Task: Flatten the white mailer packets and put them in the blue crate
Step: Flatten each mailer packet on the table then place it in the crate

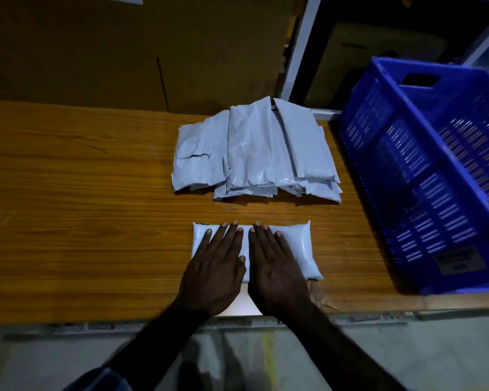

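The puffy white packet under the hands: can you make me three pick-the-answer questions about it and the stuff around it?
1. Where is the blue slotted plastic crate?
A. Right end of the wooden table
B. Left end
C. On the floor

2. What colour is the heap of crinkled plastic mailer packets?
A. Brown
B. White
C. Green

3. How do the left hand and right hand lie on the puffy white packet?
A. Curled into fists
B. Pinching a corner
C. Flat, fingers straight

Answers: 1 A, the crate sits at the table's right end. 2 B, every packet in the heap looks white. 3 C, both palms press down side by side.
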### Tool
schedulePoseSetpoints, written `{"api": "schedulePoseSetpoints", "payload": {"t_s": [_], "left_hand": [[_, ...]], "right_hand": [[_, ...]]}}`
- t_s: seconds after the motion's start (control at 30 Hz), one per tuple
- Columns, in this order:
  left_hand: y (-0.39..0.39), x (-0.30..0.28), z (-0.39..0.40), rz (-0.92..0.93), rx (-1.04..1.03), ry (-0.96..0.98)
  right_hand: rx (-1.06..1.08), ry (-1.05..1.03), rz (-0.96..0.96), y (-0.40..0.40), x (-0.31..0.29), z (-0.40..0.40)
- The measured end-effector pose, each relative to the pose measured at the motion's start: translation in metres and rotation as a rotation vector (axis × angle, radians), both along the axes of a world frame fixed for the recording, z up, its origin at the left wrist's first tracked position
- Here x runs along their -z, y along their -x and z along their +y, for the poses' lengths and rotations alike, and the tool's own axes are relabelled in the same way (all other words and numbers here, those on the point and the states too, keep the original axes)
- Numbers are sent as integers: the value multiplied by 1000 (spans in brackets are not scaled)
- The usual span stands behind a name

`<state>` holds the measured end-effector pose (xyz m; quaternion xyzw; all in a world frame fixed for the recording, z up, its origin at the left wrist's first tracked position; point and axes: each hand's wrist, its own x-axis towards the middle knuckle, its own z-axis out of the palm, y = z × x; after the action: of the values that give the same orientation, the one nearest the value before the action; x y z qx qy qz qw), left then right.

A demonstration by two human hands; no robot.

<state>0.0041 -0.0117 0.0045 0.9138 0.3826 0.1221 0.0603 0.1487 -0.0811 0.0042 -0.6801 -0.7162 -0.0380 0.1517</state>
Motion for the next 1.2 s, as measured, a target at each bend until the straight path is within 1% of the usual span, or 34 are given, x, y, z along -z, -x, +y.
{"api": "schedulePoseSetpoints", "payload": {"t_s": [0.1, 0.23, 0.3, 0.47, 0.6, 0.97, 1.07, 1.13, 1.2], "left_hand": [[-1, -1, -1, 22, -2, -8], [-1, -6, 1, 44, -7, 0], [-4, -13, 1, 31, -5, -15], [-24, -17, -7, -28, 30, -25], [-30, -8, -7, -6, 25, -8], [-30, -4, -8, -18, 40, -60], [-32, -4, -7, 2, 27, -56], [-35, -8, -6, 5, 23, -77], [-43, -15, -4, -14, 56, -104]], "right_hand": [[13, -3, 4, 1, -1, 1], [-27, 69, -20, -4, -9, 1], [-15, 81, -35, -9, -17, -1], [52, 153, -146, -29, -26, -4], [56, 146, -100, -33, -17, -5], [52, 11, -13, -32, 0, -7], [46, 39, 20, -34, -3, -6], [61, 93, 117, -33, -11, -5], [73, 128, 142, -40, -21, -1]]}}
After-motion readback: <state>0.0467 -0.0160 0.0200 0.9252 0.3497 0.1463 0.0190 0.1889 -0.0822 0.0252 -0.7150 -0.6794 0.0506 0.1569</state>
